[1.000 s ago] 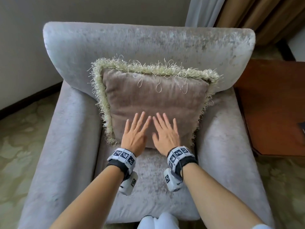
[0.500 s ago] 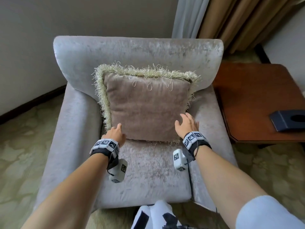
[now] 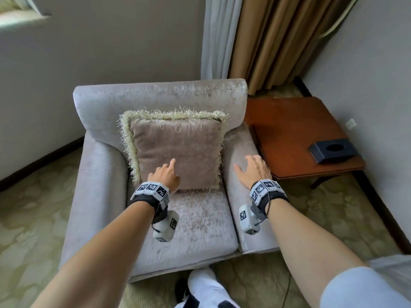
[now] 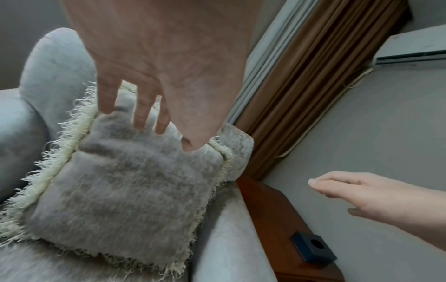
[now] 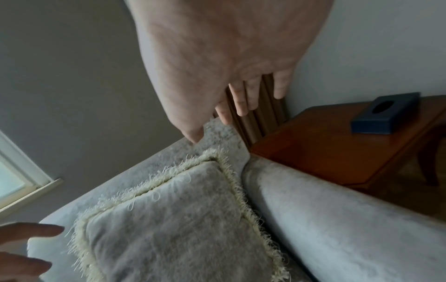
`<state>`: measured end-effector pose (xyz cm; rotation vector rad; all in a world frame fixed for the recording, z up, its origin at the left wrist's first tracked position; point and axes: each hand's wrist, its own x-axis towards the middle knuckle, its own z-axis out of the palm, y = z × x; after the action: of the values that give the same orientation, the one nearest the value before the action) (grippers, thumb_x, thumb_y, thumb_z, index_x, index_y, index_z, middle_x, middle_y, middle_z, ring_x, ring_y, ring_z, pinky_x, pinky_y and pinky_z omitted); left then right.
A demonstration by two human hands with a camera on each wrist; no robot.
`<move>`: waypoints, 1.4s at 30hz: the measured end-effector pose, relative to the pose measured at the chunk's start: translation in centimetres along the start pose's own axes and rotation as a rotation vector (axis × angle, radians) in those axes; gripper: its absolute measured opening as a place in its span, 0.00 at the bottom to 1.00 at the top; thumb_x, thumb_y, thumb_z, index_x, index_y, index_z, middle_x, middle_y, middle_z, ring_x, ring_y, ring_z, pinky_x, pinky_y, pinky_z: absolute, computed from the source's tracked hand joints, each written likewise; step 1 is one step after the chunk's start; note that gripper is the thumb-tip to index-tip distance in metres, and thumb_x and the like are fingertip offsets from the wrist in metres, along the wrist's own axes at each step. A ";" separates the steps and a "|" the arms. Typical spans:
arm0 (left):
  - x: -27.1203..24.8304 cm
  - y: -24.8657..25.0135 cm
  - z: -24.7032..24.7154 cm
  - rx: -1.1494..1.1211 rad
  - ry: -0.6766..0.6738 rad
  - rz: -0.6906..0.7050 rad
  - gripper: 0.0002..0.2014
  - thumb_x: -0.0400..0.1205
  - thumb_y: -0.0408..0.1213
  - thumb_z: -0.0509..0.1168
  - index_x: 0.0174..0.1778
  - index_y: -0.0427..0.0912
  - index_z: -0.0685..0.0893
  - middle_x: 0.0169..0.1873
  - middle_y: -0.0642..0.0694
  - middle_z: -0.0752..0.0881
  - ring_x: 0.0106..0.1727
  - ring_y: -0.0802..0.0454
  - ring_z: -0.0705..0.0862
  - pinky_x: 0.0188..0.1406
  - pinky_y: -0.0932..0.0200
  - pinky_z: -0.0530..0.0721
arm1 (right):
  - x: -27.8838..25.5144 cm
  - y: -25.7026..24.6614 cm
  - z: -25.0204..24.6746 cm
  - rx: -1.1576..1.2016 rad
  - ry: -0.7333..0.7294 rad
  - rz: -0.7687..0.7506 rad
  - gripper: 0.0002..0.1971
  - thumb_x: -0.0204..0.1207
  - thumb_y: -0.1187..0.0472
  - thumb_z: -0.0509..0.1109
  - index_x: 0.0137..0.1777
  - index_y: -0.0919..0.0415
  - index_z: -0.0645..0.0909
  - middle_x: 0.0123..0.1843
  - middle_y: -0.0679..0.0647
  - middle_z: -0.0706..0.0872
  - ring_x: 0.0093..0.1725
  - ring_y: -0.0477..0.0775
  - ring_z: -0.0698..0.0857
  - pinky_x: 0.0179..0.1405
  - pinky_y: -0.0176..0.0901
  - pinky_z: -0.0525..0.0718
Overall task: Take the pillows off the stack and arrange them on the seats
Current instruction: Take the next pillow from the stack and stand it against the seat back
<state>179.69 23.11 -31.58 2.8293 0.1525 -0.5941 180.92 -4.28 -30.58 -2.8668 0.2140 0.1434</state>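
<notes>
No readable text, brand, number or sign in any view.

The only printed marks are black-and-white square code patterns on the wrist bands (image 3: 152,188) and on the small white camera housings (image 3: 165,227) hanging under both wrists in the head view; they are patterns, not letters or digits. The dark tissue box (image 3: 332,150) on the wooden counter (image 3: 289,138) at right shows no label.
</notes>
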 end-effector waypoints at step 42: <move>-26.4 80.3 20.5 0.536 -0.146 1.394 0.20 0.81 0.47 0.61 0.68 0.46 0.73 0.66 0.44 0.81 0.66 0.42 0.80 0.63 0.43 0.79 | -40.0 63.7 -21.6 0.288 0.357 1.246 0.30 0.76 0.38 0.67 0.72 0.55 0.74 0.71 0.56 0.77 0.68 0.62 0.78 0.69 0.58 0.72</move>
<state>159.97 -61.03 -21.56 2.4055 -2.0096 -0.4693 133.14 -65.58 -21.16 -2.0341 1.8433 -0.1646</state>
